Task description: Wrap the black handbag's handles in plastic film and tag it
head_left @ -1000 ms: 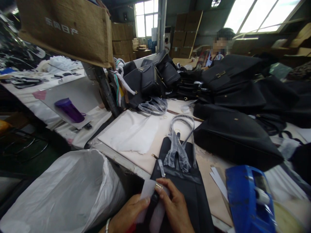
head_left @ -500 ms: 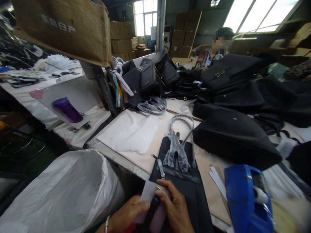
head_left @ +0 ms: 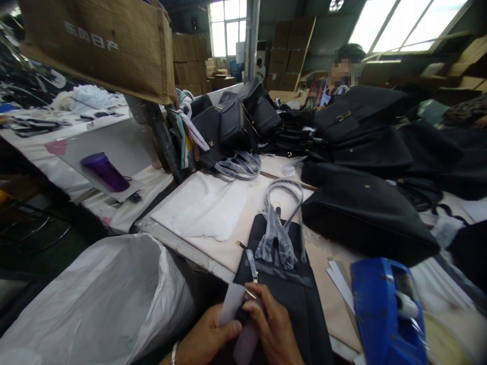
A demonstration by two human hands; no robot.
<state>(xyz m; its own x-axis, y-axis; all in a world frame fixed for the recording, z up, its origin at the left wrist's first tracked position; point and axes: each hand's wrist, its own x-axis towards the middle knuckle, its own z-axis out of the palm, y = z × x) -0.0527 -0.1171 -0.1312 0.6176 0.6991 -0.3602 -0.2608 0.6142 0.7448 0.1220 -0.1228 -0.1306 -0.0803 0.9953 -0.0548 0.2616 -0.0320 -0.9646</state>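
A black backpack (head_left: 297,294) lies at the table's front edge, with clear film wrapped round its handle straps (head_left: 279,238). Low in the view, my left hand (head_left: 209,332) is closed on a pale strip of wrapping sheet (head_left: 233,299), its thumb pressed near a dark strap end. My right hand (head_left: 276,324) pinches the black strap (head_left: 242,315) beside its gold-coloured buckle (head_left: 249,294), index finger curled over the top. Just above the hands, a film-wrapped zipper pull (head_left: 251,264) hangs on the backpack. The palms and the strap's lower part are hidden.
A large white sack (head_left: 114,294) stands open at the left. White sheets (head_left: 205,205) lie on the table, and a blue tape dispenser (head_left: 384,309) sits at the right. Black bags (head_left: 365,213) are piled behind; a person (head_left: 323,91) is beyond them.
My left hand has shifted slightly right, its thumb now nearer the strap end. The buckle shows more between the right fingers. The backpack stays in place.
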